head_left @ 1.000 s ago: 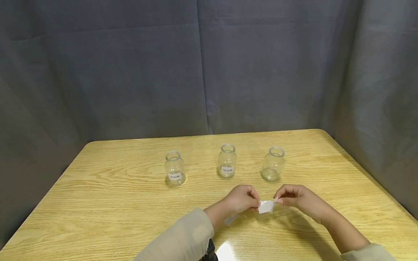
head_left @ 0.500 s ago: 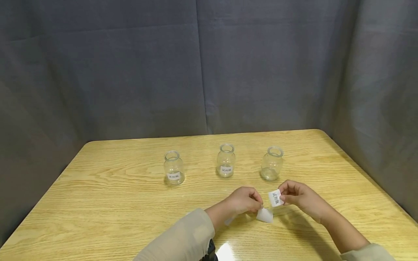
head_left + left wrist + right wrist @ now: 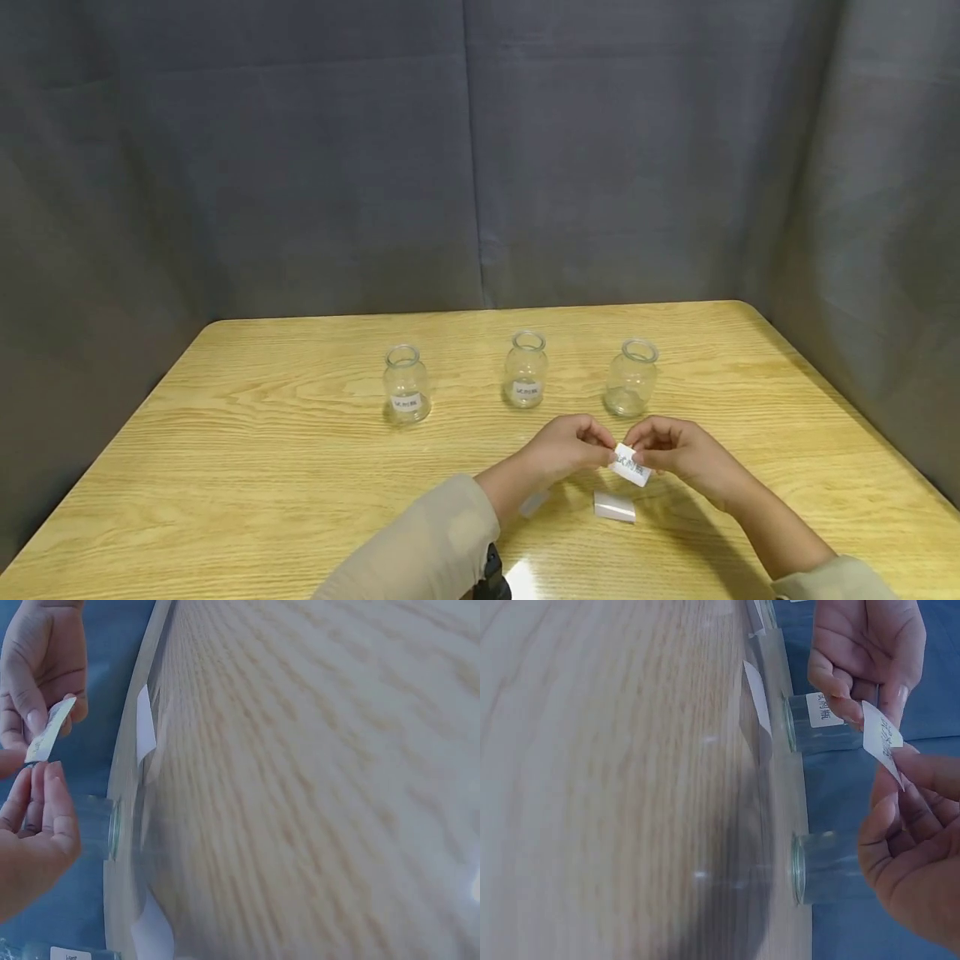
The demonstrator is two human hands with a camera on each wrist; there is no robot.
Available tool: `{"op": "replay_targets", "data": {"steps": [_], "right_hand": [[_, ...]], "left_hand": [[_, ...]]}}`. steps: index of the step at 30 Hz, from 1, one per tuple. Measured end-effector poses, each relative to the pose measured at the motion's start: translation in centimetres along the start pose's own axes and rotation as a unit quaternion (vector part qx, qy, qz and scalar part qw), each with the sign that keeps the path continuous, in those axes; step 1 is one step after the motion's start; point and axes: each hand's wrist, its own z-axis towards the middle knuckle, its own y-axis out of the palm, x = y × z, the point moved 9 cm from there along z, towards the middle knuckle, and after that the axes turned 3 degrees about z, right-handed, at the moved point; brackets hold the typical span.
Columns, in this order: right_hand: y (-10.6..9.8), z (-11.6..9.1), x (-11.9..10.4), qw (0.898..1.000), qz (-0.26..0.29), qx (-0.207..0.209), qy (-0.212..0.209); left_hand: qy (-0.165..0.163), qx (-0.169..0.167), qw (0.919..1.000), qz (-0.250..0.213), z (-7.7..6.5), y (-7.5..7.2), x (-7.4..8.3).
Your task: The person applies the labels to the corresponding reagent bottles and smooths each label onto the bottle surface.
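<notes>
Between both hands, above the table, is a small white label (image 3: 630, 467) with dark printed characters. My left hand (image 3: 564, 452) pinches its left edge with thumb and fingers. At the opposite side my right hand (image 3: 688, 461) pinches it too; the right wrist view shows the label (image 3: 881, 741) slightly bent between the fingertips. Behind the hands stand three clear glass jars. The left jar (image 3: 406, 379) and the middle jar (image 3: 527, 365) bear white labels low on their fronts. No label shows on the right jar (image 3: 632, 379), which is nearest my right hand.
A white slip of paper (image 3: 615, 507) lies on the wooden table (image 3: 262, 467) just below the hands. Another pale slip (image 3: 535, 503) lies beside my left wrist, partly hidden by it. A grey curtain (image 3: 337, 183) hangs behind the table and along its sides.
The label and a white slip came apart. My left hand let the slip go onto the table, then moved up and took the label's left edge. The printed side now faces up.
</notes>
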Motion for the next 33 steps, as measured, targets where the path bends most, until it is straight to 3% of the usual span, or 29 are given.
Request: {"op": "replay_targets", "data": {"steps": [7, 13, 17, 25, 33], "right_hand": [[-0.3, 0.4, -0.3, 1.000, 0.009, 0.027, -0.012], [-2.0, 0.3, 0.8, 0.991, 0.087, 0.099, 0.002], [-2.5, 0.2, 1.6, 0.987, 0.110, 0.118, 0.025], [-2.7, 0.6, 2.2, 0.986, 0.091, 0.136, 0.035], [-3.7, 1.3, 2.6, 0.981, 0.044, 0.184, 0.034]], "left_hand": [[0.001, 0.029, 0.9996, 0.004, 0.4, -0.2, 0.1], [0.004, 0.074, 0.9966, -0.036, 1.3, -0.3, 0.1], [0.013, 0.104, 0.9927, -0.059, 1.8, -0.4, 0.0], [0.004, 0.124, 0.9902, -0.064, 2.3, -0.7, -0.2], [0.007, 0.140, 0.9899, -0.021, 3.3, -0.8, -0.4]]}}
